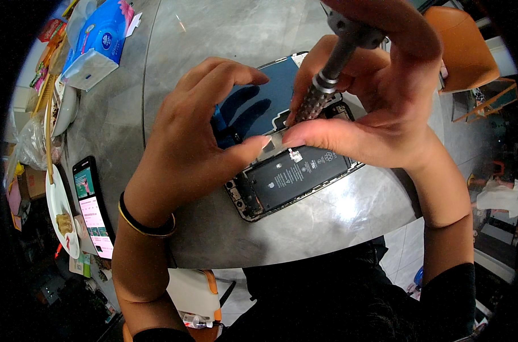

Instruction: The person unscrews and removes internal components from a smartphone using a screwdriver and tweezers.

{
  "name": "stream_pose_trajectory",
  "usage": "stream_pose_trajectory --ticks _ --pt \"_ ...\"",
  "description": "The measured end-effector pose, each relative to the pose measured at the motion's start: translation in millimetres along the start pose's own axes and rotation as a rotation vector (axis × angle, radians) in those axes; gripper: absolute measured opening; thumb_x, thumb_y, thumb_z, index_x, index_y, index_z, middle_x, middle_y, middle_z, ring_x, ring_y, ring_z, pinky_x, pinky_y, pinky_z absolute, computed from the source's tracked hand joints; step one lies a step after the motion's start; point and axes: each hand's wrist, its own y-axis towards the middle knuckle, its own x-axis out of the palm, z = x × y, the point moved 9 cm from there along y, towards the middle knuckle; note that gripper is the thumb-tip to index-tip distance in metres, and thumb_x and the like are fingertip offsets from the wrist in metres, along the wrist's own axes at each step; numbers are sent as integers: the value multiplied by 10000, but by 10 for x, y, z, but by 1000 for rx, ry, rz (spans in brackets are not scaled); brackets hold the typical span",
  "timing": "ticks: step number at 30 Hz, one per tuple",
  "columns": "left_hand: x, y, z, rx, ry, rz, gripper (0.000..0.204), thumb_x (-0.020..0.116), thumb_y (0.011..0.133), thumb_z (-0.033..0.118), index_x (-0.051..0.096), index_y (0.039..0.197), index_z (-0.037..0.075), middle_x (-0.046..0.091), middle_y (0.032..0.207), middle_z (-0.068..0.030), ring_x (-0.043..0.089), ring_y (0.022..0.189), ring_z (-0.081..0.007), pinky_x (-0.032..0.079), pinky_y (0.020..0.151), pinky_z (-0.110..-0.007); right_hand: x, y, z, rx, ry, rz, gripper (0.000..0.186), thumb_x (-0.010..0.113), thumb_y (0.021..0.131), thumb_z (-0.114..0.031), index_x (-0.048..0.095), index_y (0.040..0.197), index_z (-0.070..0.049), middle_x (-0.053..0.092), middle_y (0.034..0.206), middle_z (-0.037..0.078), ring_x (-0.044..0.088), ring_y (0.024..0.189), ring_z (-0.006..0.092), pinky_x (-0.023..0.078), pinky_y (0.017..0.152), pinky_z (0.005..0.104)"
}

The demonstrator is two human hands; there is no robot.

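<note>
Evidently, the opened black rectangular smartphone (245, 206) near the grey surface (304, 236) front edge keeps its flat black battery (310, 178) seated, reclosing apparently left; right hand (387, 100) fingers grip a knurled grey metal screwdriver (319, 94), left hand (193, 122) fingers spread.

Wristband (147, 223): I see black, gold-edged, just behind the left hand's (190, 111) grip
Sleeves (451, 296): black, well behind the grip
Clothing (321, 302): black

An opened phone (287, 185), black battery (310, 174) bare, lies beneath a tilted screwdriver (326, 81).
</note>
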Motion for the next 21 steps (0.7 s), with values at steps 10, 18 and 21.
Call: stream_pose_trajectory --ticks 10,18,21 --pt "20 11 -19 -38 1 -21 513 799 653 186 573 1093 52 613 1064 -108 601 1008 -265 449 901 -378 73 -14 -94 157 -162 -82 690 766 769 -88 399 1337 47 569 1211 201 631 1031 243 559 819 310" --pt "18 8 -45 -54 -15 -20 489 803 647 193 590 1065 54 616 1077 -107 594 1026 -266 443 914 -378 45 -110 50 120 -108 -87 682 771 766 -108 415 1326 47 563 1227 208 617 1062 265 552 844 330" --pt "26 -11 -52 -36 -12 -15 511 806 644 194 584 1082 53 613 1099 -114 590 1047 -273 437 930 -386 65 -99 18 155 -61 -84 675 769 767 -108 418 1322 49 563 1225 211 609 1078 274 542 877 349"
